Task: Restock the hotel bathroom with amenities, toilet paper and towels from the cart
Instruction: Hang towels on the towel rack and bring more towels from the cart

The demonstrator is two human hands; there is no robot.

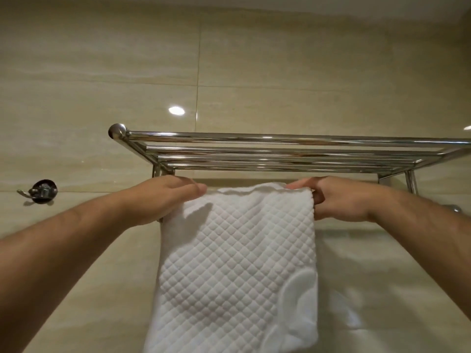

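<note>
Fingers of the left hand (165, 197) lie close together and nearly straight across the top left corner of the white quilted towel (237, 263), pressing it flat. Its thumb is out of sight beneath, so I cannot tell whether it pinches as well. The right hand (339, 197) is at the opposite top corner, with one finger stretched along the fold and the others curled in around the towel's edge, gripping it. The towel hangs folded over a lower rail that the cloth hides, just beneath the chrome rack (267, 149) of parallel tubes fixed to the beige tiled wall (102, 72). Its front panel drops straight down toward the bottom of the view. A small metal hook (42, 191) sits on the wall well off to the left. Judging by this, the towel part of the restock is in hand and close to finished: the towel is on its rail and is being squared up. The next move probably calls for evening out the slightly rumpled top fold, checking that the side edges hang level, and then letting go gently so the cloth does not slide. Both forearms reach up and forward from the lower corners, wrists roughly level, palms down, one hand at each end of the fold.
</note>
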